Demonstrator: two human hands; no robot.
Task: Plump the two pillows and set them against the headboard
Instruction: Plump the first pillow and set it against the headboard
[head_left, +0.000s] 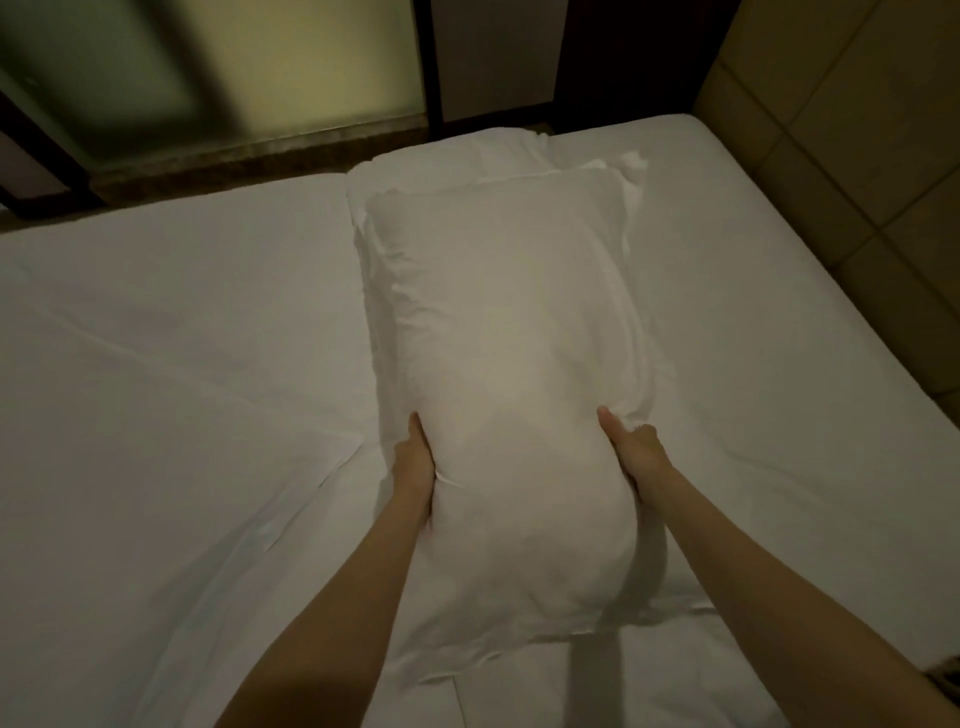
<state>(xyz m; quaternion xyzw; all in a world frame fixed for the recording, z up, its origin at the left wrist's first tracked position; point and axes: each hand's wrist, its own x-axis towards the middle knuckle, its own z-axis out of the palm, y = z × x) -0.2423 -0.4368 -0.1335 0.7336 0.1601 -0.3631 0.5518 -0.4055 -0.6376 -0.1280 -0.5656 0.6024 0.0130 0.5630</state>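
Observation:
A white pillow (511, 364) lies lengthwise on the bed in the middle of the head view. My left hand (413, 467) presses into its left side near the close end, thumb on top. On the opposite side my right hand (636, 452) squeezes the pillow the same way. A second white pillow (467, 156) lies under and behind the first, showing only at the far end. The padded tan headboard (852, 130) stands along the right side of the bed, apart from both pillows.
The white sheet (171, 364) covers the mattress, creased on the left. Beyond the bed's far edge are a dark floor strip, a frosted glass panel (156, 67) and a dark post (431, 62).

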